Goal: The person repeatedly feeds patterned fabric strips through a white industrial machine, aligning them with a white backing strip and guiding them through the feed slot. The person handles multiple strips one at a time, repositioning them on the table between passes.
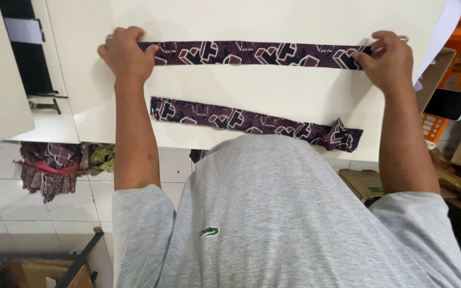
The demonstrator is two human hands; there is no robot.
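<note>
Here the far fabric strip point(254, 54) lies stretched flat across the white table point(294, 96), its left end pinched under the left hand point(126, 56) and its right end gripped by the fingers of the right hand point(388, 60). It is a long, narrow band of dark purple cloth with a pale geometric print. A second strip point(252, 124) of the same cloth lies nearer the person, untouched, its right end bunched.

Right of your white table point(294, 101): dark phone screen point(446, 104), blank; flat cardboard boxes point(366, 184) below its right corner w/ green-printed label.
</note>
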